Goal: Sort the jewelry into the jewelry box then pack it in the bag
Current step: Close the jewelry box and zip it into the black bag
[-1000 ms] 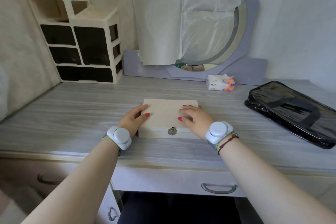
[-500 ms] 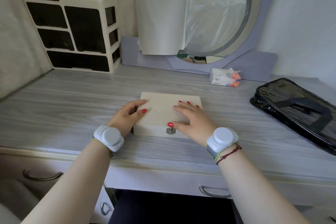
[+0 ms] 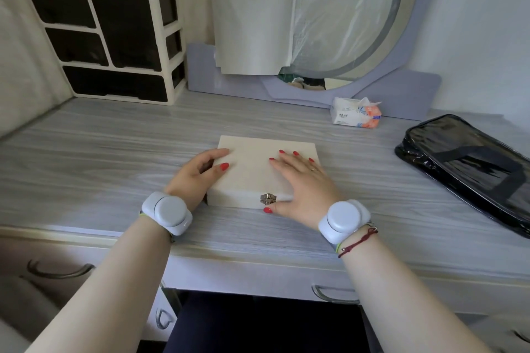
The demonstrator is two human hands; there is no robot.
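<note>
Squarely at centre frame, a person's left hand [image 3: 198,178] rests loosely against the left edge of the closed box [image 3: 252,160], thumb on the lid. The right hand [image 3: 304,180] lies flat on top, thumb dropped beside the clasp [image 3: 268,198]. Neither hand grips.

The box sits on the table [image 3: 114,157], clasp toward the camera, its contents hidden. It looks like light, rigid wood with smooth faces. It is probably best lifted by its two short sides and kept level, and the small clasp seems its delicate part.

At right of frame, well apart, lies the black bag [image 3: 470,169]. Beyond the box sits a tissue pack [image 3: 355,112].
</note>
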